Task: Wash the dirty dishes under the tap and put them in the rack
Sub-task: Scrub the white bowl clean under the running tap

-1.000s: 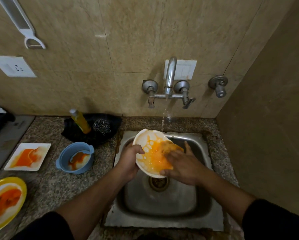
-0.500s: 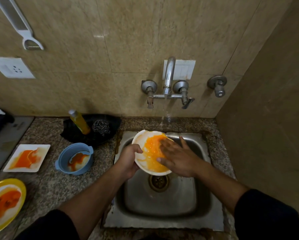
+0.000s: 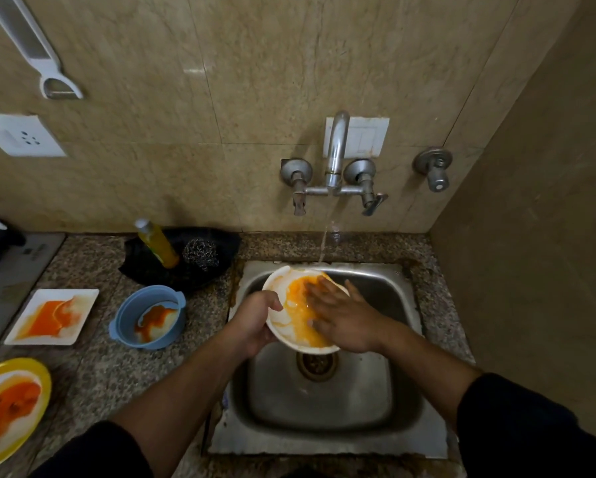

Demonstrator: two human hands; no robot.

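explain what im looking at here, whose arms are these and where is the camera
No machine here: a person wears a camera on their head, looking down at their own hands. The left hand grips the rim of a white bowl smeared with orange sauce, over the steel sink. The right hand lies flat inside the bowl, rubbing it. The tap runs above. On the counter to the left wait a blue bowl, a square white plate and a yellow plate, all stained, plus a soap bottle and a steel scrubber.

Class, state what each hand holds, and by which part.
Left hand grips the white bowl by its left rim. Right hand holds nothing, lying flat inside it.
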